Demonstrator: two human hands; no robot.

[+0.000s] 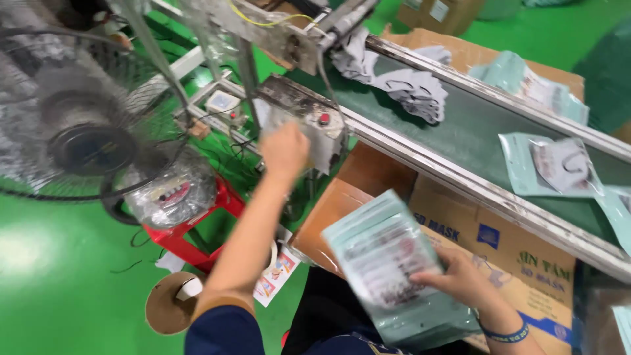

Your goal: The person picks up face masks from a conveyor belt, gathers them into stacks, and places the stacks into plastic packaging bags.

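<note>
My left hand point(284, 148) reaches out to the white control box point(325, 135) with a red button at the near end of the green conveyor belt point(473, 125); it touches the box's left side, blurred by motion. My right hand point(460, 276) holds a stack of pale green plastic mask packets point(388, 263) above my lap. A heap of loose grey masks point(411, 89) lies on the belt, and two sealed packets point(555, 164) rest further right.
An electric fan point(79, 125) stands at the left over a red stool point(197, 227). Brown cardboard boxes point(499, 243) sit under the belt's metal frame. A cardboard disc point(167, 302) lies on the green floor point(59, 289).
</note>
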